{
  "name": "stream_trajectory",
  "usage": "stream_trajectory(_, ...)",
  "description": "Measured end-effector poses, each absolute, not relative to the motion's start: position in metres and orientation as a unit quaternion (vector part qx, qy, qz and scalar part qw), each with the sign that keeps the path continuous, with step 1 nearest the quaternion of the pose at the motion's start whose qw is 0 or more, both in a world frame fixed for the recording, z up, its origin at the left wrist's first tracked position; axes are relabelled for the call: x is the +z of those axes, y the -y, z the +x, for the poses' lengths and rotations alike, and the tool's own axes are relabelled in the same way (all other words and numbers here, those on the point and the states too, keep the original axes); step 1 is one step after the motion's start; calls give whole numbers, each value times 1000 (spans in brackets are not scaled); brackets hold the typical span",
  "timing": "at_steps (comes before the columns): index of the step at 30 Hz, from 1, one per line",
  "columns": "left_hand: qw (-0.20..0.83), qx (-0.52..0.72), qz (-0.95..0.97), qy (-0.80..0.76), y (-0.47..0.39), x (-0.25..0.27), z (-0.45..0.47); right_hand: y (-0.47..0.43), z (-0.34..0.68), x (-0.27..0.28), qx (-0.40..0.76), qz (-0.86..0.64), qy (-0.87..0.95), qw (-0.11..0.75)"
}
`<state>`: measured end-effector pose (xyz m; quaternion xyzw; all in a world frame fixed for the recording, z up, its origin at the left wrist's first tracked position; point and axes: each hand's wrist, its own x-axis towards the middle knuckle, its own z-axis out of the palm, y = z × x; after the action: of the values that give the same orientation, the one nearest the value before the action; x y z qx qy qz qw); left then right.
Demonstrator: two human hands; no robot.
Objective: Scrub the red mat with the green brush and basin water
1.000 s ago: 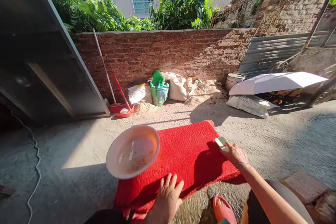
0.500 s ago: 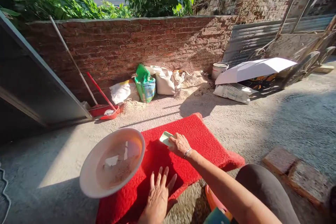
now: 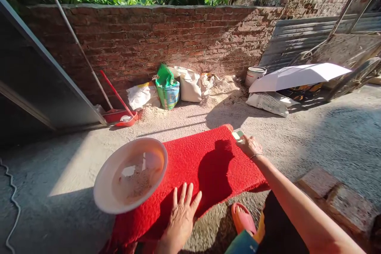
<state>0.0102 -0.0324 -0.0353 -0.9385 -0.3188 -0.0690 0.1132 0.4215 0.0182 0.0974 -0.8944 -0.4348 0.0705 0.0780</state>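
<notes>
A red, thick-piled mat [image 3: 190, 154] lies spread out in front of me, raised above the ground. My left hand [image 3: 182, 216] rests flat on its near edge with the fingers spread. In my right hand [image 3: 251, 146] is a pale green scrubbing brush [image 3: 238, 136], gripped at the mat's far right corner. The brush's shadow on the pile shows bristles; whether they touch the mat I cannot tell. On the left part of the mat stands a pale basin [image 3: 102, 194] holding murky water.
A red dustpan [image 3: 126, 121], a green-and-blue sack [image 3: 168, 93] and white sacks [image 3: 190, 87] stand along the brick wall [image 3: 119, 39]. A white umbrella [image 3: 297, 76] is at right. Bricks [image 3: 351, 206] lie near my right side. My foot in a pink slipper [image 3: 244, 220] is below the mat.
My right hand has moved with the brush from the mat's middle to its far right corner. My left hand stays flat on the near edge. The view has shifted slightly.
</notes>
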Motion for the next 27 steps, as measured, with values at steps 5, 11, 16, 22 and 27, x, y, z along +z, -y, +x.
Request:
stream_trajectory(5,147,-89,-930,325,29,-60,2,-93,286,87,90,-778,610,123)
stream_trajectory(11,122,-165,-927,314,25,-78,4,-139,202,68,118,-661,733,108)
stream_trajectory(16,165,-141,-925,312,31,-56,7,-133,296,67,109,-750,647,89)
stream_trajectory(22,163,-90,-932,310,33,-31,10,-50,450,82,89,-905,411,59)
stream_trajectory(27,88,-60,-937,332,34,-18,14,30,490,77,107,-939,316,76)
